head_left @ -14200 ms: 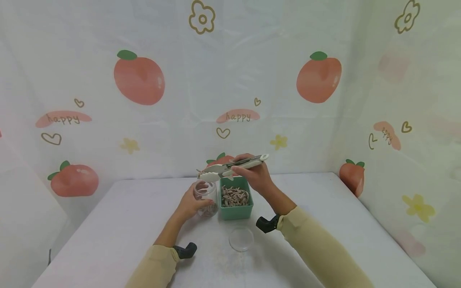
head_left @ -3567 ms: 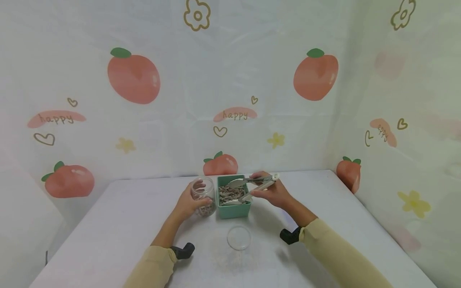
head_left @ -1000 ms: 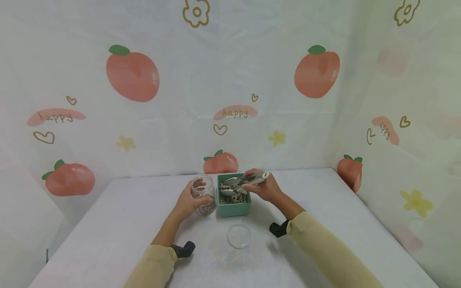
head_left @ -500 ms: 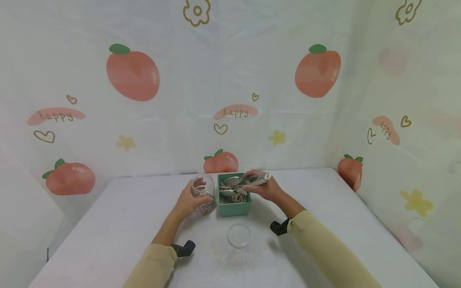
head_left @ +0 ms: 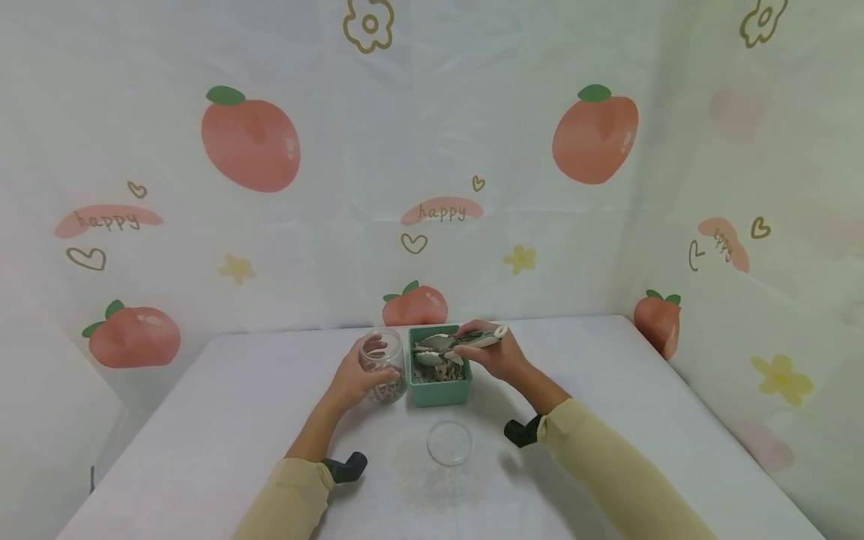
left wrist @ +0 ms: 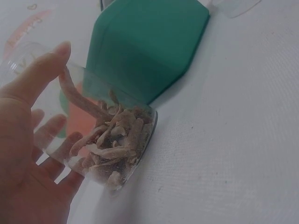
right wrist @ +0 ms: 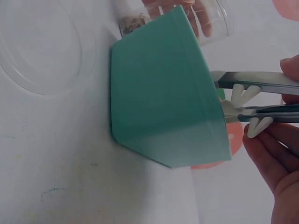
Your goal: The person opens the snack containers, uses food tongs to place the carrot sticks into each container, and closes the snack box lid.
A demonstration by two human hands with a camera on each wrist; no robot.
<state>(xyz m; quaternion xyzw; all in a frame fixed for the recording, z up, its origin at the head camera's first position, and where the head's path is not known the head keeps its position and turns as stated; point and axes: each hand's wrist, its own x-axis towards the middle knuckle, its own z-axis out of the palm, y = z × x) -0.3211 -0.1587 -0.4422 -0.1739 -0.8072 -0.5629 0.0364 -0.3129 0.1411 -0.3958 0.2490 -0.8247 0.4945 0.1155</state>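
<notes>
My left hand [head_left: 352, 379] grips a clear jar [head_left: 385, 346] that stands on the table without its lid. Several dried, brownish-grey root-like strips [left wrist: 112, 140] lie at the jar's bottom in the left wrist view. Right beside the jar is a green box [head_left: 440, 393] holding more of these strips. My right hand [head_left: 491, 351] holds tongs [head_left: 482, 339] by their handles, thumb on one side and fingers on the other. The tongs' white tips are down inside the box among the strips; in the right wrist view the box wall hides them.
A round clear lid [head_left: 449, 443] lies flat on the white table [head_left: 270, 420], nearer to me than the box. A white curtain [head_left: 324, 150] printed with peaches hangs behind the table and along its right side.
Earlier the tongs were over the jar's mouth, later spread wide in the box. Over the last second their tips have drawn closer together there. The jar holds more strips than at first.
</notes>
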